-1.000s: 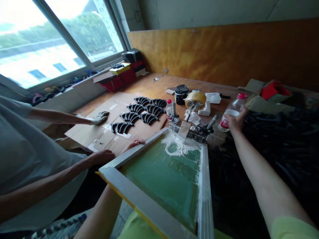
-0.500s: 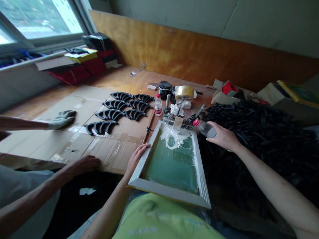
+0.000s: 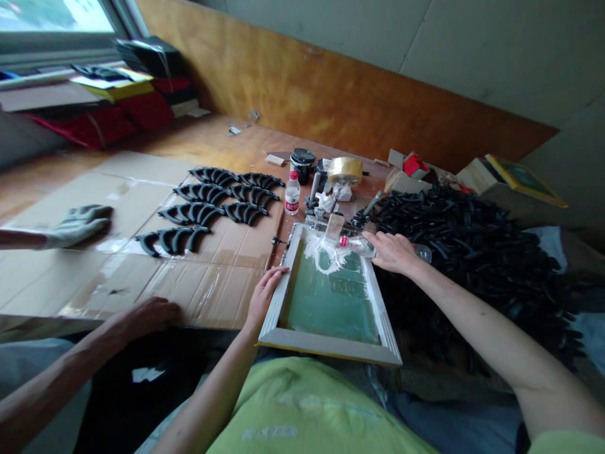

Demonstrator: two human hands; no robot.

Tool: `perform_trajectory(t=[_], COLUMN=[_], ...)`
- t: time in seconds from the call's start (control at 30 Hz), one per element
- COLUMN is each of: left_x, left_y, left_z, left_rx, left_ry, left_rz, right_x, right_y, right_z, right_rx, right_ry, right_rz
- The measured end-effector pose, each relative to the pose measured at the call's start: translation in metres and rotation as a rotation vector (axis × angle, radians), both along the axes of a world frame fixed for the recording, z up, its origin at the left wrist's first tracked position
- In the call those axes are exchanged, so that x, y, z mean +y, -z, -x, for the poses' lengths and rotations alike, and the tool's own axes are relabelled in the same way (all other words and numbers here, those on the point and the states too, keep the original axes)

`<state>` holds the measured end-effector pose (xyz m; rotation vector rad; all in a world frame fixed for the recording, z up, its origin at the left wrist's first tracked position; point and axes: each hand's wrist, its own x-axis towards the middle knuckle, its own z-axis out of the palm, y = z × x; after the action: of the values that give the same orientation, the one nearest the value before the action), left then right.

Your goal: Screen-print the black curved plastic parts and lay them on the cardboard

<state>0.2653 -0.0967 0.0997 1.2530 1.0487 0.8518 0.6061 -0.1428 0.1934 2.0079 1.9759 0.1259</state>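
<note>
A silk-screen frame with a pale metal rim and green mesh lies in front of me, its far end near a clamp fixture. White paste is smeared over the far part of the mesh, around a squeegee-like block. My left hand is closed on the frame's left rim. My right hand is wrapped round a clear plastic bottle with a red cap. The bottle lies nearly level over the frame's far right corner, its cap pointing left towards the paste; my fingers hide its middle.
Black curved pieces stand in rows on cardboard at left. A co-worker's gloved hand and bare hand rest there. Another bottle, a black tub and tape stand behind the frame. Black pieces heap at right.
My right hand has brought the bottle left, from beside the frame to over its far right corner. My left hand stays on the rim. The view has shifted slightly.
</note>
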Motion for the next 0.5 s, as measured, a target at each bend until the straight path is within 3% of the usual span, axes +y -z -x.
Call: perform_trajectory(t=[0.27,0.5], left_x=[-0.001,-0.001], left_y=[0.002,-0.001], left_z=[0.000,-0.001], left_rx=[-0.015,0.043], left_ry=[0.000,-0.015], left_rz=[0.007,-0.020], right_x=[0.003,-0.011], right_y=[0.008,0.000], right_z=[0.001,-0.009], right_rx=[-0.020,0.008], right_ry=[-0.053,0.037], right_rz=[0.004,-0.020])
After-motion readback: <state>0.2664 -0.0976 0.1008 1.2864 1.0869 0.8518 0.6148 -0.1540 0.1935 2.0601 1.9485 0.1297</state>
